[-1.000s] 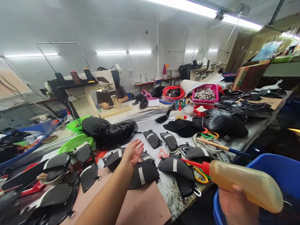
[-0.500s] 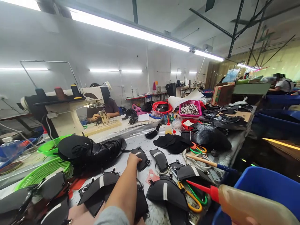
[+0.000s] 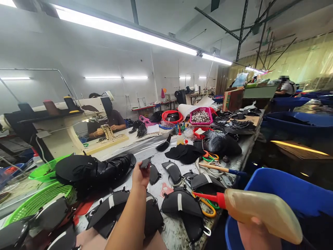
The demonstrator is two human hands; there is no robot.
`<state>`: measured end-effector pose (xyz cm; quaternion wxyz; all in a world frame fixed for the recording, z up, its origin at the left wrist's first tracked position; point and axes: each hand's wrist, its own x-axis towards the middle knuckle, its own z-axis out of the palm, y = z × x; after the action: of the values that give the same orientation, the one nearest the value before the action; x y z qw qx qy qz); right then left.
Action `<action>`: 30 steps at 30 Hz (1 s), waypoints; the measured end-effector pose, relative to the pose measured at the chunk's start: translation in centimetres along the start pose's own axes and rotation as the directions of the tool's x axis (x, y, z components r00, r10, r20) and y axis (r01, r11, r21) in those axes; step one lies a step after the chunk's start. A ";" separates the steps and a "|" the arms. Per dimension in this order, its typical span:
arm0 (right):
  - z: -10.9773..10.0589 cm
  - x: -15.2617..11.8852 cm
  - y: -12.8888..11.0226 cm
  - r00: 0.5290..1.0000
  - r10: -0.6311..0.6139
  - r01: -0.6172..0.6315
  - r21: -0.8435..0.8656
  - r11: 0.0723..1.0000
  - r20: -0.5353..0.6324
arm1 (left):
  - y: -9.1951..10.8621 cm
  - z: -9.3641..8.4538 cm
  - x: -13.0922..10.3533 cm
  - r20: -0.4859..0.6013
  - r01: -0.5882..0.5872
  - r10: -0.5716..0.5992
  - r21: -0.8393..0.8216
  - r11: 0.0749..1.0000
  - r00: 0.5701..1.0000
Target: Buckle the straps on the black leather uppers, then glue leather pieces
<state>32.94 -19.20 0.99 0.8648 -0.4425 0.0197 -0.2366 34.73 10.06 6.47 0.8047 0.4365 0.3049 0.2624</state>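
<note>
My left hand [image 3: 141, 176], arm stretched over the worktable, pinches a small dark flat piece [image 3: 145, 162] at its fingertips. Whether this piece is joined to the black curved pouch [image 3: 155, 174] just behind the hand, I cannot tell. At the lower right, my right hand [image 3: 256, 232] is wrapped round a squeeze bottle [image 3: 262, 211] of amber liquid, its red nozzle pointing left. Below that nozzle's tip lies a black half-round pouch with a white strip [image 3: 179, 203]. Similar pouches [image 3: 172, 172] are spread about both hands.
A black bundle [image 3: 75, 172] lies left, beside green baskets [image 3: 39, 205]. Scissors with orange handles [image 3: 209, 210] sit near the table edge; a blue tub [image 3: 270, 180] stands right of it. Across the table, a person [image 3: 114, 121] works at a sewing machine [image 3: 62, 128].
My left hand has risen off the pouch with the small dark piece in its fingers. The bottle in my right hand has moved left and up; the view has turned right.
</note>
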 end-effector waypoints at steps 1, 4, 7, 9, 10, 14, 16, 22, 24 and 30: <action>-0.1 -0.1 -0.3 0.998 0.057 -0.056 0.070 0.996 -0.008 | 0.1 0.0 -1.7 0.035 -0.006 0.007 -0.027 1.000 0.999; -0.1 -0.3 -1.3 0.993 0.112 -0.118 0.204 0.972 0.044 | -0.4 -1.0 -7.2 0.132 0.006 0.000 -0.042 0.999 0.991; 0.5 -0.8 -2.5 0.986 0.008 -0.048 0.237 0.970 0.169 | -1.0 -2.4 -11.8 0.170 0.057 -0.052 -0.024 0.998 0.984; 1.2 -1.3 -3.0 0.969 -0.079 0.024 0.231 0.973 0.233 | -1.2 -3.2 -14.0 0.172 0.099 -0.097 -0.006 0.995 0.980; 1.5 -1.5 -3.1 0.959 -0.120 0.062 0.222 0.973 0.257 | -1.3 -3.6 -14.8 0.164 0.120 -0.119 0.006 0.993 0.979; 2.3 -2.4 -2.8 0.925 -0.222 0.176 0.171 0.969 0.307 | -1.4 -4.8 -16.4 0.159 0.148 -0.157 0.067 0.987 0.975; 2.2 -2.6 -2.4 0.922 -0.223 0.185 0.144 0.972 0.317 | -1.4 -5.2 -16.8 0.176 0.122 -0.136 0.091 0.988 0.975; 1.6 -2.6 -2.2 0.923 -0.193 0.169 0.099 0.981 0.334 | -1.3 -5.4 -17.2 0.200 0.095 -0.113 0.098 0.991 0.973; 1.4 -2.5 -2.3 0.923 -0.181 0.159 0.090 0.983 0.339 | -1.2 -5.3 -17.3 0.204 0.100 -0.120 0.107 0.989 0.972; 1.5 -2.3 -2.2 0.919 -0.163 0.148 0.069 0.987 0.358 | -1.2 -5.4 -17.5 0.228 0.130 -0.152 0.106 0.986 0.962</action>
<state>30.43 -18.15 3.23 0.8406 -0.4613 -0.1802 -0.2193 19.24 0.39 7.66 0.8314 0.4774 0.2491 0.1368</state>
